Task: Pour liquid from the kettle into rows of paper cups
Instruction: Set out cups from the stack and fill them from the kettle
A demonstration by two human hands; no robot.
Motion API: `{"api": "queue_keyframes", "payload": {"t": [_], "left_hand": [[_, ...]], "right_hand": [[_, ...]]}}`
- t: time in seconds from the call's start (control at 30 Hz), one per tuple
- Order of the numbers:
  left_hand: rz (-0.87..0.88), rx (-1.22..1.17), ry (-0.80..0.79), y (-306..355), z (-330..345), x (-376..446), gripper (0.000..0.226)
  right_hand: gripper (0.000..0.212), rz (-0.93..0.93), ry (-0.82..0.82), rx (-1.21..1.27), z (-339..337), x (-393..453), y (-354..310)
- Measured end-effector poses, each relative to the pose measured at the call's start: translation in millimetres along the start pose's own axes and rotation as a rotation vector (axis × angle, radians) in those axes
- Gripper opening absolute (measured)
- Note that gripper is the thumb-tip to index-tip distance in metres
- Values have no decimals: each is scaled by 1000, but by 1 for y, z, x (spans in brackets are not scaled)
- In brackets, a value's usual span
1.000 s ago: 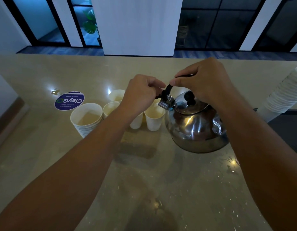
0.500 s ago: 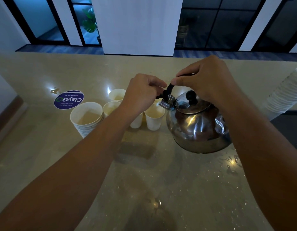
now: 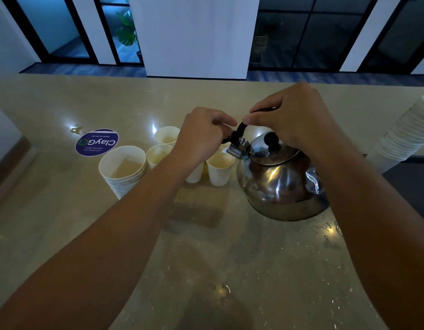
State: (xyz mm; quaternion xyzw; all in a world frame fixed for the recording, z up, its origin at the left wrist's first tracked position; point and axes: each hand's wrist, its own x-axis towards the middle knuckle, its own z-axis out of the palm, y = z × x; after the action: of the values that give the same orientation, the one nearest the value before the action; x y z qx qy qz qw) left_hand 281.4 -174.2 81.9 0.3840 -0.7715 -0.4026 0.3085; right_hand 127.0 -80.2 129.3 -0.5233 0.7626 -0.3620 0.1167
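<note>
Both hands were on the kettle (image 3: 281, 179), which stood on the surface (image 3: 230, 258) right of the cups. The right hand (image 3: 292, 120) was curled around the black handle (image 3: 240, 129) from above. The left hand (image 3: 204, 136) pinched the black lever by the spout (image 3: 236, 150), fingers closed on it.

Little had changed over the last second: the kettle had shifted only slightly and both grips were as before. It looked as though the person was working the spout cap open, so pouring was about to begin rather than under way.

Several small cups sat just left of the spout, the nearest (image 3: 219, 169) almost touching the kettle, two more (image 3: 158, 156) (image 3: 167, 136) farther left. All three seemed to hold some pale liquid. A stack of cups (image 3: 123, 172) stood at the left end, a round sticker (image 3: 96, 142) beyond it. Another long stack (image 3: 406, 139) lay at the far right. Droplets glistened on the surface near the kettle.
</note>
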Motion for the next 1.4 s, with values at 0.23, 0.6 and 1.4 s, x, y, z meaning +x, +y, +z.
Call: {"api": "queue_keyframes", "payload": {"t": [0.23, 0.6, 1.4], "left_hand": [[12, -7, 17, 2, 1, 0, 23], [75, 7, 24, 27, 18, 4, 30], [73, 222, -197, 26, 106, -6, 34]], "right_hand": [[20, 28, 15, 38, -1, -2, 2], [19, 104, 295, 323, -4, -33, 24], [18, 376, 543, 513, 31, -71, 92]]}}
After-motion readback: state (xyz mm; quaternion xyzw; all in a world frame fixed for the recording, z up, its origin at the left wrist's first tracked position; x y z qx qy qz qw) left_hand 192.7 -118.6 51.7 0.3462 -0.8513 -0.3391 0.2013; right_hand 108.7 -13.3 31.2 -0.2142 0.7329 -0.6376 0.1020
